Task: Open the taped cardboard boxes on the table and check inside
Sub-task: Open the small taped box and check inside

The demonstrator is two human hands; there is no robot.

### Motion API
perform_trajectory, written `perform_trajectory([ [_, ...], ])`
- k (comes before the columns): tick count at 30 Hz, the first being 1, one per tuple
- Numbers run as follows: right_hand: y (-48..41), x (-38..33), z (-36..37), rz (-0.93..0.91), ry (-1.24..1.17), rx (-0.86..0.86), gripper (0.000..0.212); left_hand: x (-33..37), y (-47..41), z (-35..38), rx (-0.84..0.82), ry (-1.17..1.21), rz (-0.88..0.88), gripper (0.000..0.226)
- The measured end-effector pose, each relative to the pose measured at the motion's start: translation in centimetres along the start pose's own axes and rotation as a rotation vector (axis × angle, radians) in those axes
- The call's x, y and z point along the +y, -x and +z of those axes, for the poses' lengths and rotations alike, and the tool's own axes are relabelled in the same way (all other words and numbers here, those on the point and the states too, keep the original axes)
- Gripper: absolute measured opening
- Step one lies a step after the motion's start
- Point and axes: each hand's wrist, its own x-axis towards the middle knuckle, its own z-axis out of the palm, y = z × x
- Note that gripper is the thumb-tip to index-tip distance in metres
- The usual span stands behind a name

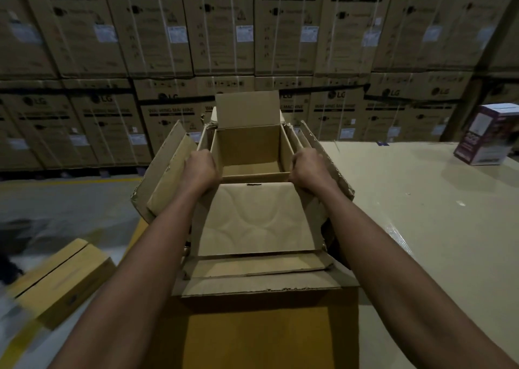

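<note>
The left hand (200, 169) curls over the left wall of the open inner box (247, 147), the right hand (307, 169) over its right wall. It sits nested in the outer box (252, 284), flaps spread, at the table's (421, 206) left edge.

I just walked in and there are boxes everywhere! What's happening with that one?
A person is checking an open cardboard box at the edge of the table. The left hand and the right hand each grip a side wall, with the flaps folded out. The part inside that shows looks empty. A purple box stands farther off on the table, untouched.
</note>
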Motion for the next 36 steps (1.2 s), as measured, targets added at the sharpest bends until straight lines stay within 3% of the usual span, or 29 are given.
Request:
perform_trajectory([
  [12, -0.3, 0.8, 1.0, -0.045, 0.045, -0.030, 0.017, -0.5, -0.2, 1.1, 0.032, -0.034, -0.014, 0.013],
  [15, -0.3, 0.8, 0.9, -0.044, 0.067, -0.081, 0.009, -0.5, -0.2, 1.1, -0.030, -0.030, -0.014, 0.005],
  [17, -0.5, 0.7, 1.0, -0.055, 0.062, -0.117, 0.007, -0.4, 0.0, 1.0, -0.089, -0.046, -0.002, 0.012],
  [25, -0.4, 1.3, 1.2, -0.086, 0.019, -0.149, 0.029, -0.3, 0.1, 1.3, -0.188, -0.080, 0.055, 0.035],
  [31, -0.3, 1.4, 1.1, -0.105, -0.005, -0.154, 0.043, -0.2, 0.9, 1.2, -0.144, -0.037, 0.081, 0.059],
  [36, 0.2, 1.7, 1.6, -0.097, -0.106, -0.088, 0.041, -0.3, 2.1, 1.3, 0.015, 0.097, 0.088, 0.045],
])
